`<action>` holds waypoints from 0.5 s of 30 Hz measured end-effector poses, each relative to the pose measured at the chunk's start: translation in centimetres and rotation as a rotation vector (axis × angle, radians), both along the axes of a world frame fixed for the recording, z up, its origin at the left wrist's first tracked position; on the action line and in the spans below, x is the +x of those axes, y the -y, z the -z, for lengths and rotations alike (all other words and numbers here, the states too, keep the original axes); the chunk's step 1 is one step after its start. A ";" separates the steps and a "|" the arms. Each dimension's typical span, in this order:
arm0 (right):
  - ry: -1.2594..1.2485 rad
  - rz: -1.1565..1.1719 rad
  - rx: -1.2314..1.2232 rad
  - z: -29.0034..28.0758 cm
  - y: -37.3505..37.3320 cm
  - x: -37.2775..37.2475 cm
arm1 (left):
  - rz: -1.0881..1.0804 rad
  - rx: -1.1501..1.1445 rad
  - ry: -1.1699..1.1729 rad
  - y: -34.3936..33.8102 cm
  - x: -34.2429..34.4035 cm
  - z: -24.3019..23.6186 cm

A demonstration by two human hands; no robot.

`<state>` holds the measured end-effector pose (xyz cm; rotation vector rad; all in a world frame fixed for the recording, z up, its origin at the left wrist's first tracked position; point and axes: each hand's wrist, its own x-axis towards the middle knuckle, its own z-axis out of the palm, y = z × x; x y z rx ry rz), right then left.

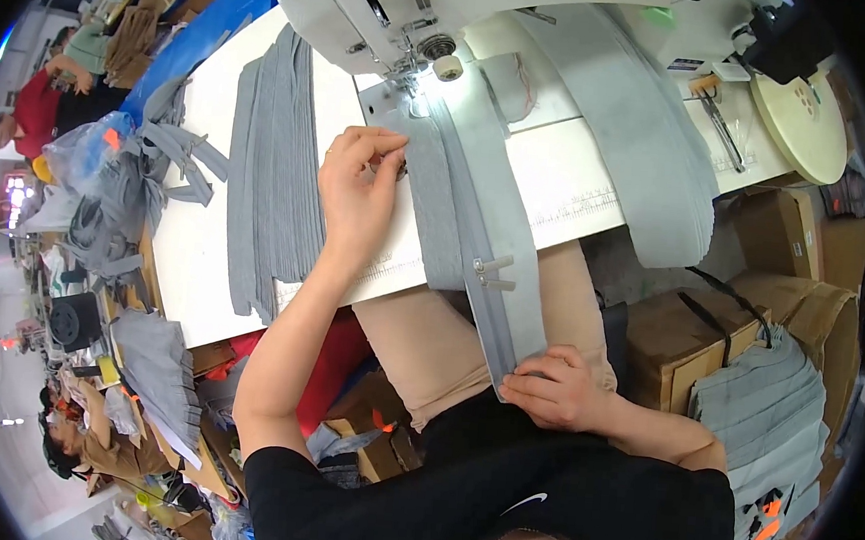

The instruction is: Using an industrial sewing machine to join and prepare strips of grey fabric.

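A long grey zipper with two metal pulls runs from under the lit presser foot of a white sewing machine toward my lap. Grey fabric strips lie along it: a darker strip on its left and a paler strip on its right. My right hand is closed round the zipper's near end, above my lap. Just left of the darker strip, my left hand is raised over the table with thumb and fingers pinched together. Something small and dark shows at its fingertips, too small to name.
Stacked grey strips lie on the white table at left; a pale fabric stack hangs over its edge at right. Tweezers lie beside a round cream disc. Cardboard boxes stand at right. Other people sit far left.
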<state>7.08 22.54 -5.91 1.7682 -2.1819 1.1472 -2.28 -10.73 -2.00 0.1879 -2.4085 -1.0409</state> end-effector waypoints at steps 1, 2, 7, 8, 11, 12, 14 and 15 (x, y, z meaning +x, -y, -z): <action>0.008 -0.002 0.004 0.1 0.1 -0.1 | 0.032 0.004 -0.050 -0.1 0.0 0.0; 0.016 -0.004 0.008 0.2 0.2 -0.2 | 0.031 0.003 -0.051 -0.1 -0.1 0.0; 0.032 -0.034 0.016 0.6 0.5 -0.7 | 0.063 -0.049 -0.081 -0.8 -1.3 -0.2; 0.040 -0.041 0.029 0.6 0.4 -0.8 | 0.048 -0.012 -0.036 -0.9 -1.3 -0.5; 0.060 -0.039 0.035 0.5 0.5 -0.9 | -0.006 -0.036 -0.047 -0.6 -0.8 -0.1; 0.059 -0.040 0.036 0.5 0.5 -1.0 | -0.007 -0.035 -0.048 -0.6 -0.8 -0.1; 0.075 -0.047 0.053 0.4 0.5 -1.1 | 0.006 0.022 -0.056 -0.8 -0.7 0.0; 0.075 -0.049 0.055 0.4 0.6 -1.1 | 0.005 0.023 -0.056 -0.7 -0.7 0.1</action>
